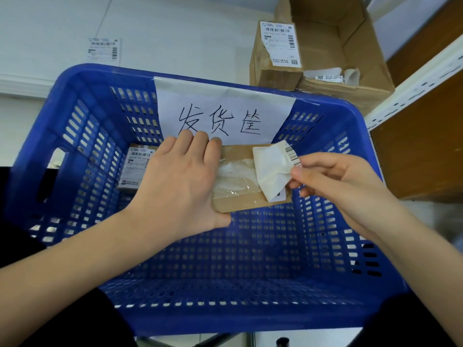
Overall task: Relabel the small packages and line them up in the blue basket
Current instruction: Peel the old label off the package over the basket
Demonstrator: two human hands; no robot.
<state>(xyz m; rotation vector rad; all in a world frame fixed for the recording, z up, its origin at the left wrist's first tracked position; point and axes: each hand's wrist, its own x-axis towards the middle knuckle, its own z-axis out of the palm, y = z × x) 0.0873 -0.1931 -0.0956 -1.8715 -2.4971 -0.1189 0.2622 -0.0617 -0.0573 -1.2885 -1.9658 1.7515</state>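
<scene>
- White wall behind; blue basket [82, 126] in front, one labelled package [136, 166] at its far left.
- My left hand [180, 181] grips the package [240, 176], held over the basket.
- My right hand [333, 181] pinches the half-peeled label [270, 169].
- Risk: a fast pull tears the label, leaving residue.

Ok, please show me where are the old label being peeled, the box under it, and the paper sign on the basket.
label [271, 169], head view, on its curled white back.
box [238, 204], head view, on the bare cardboard near its front edge.
sign [223, 101], head view, on blank paper above the writing.
</scene>
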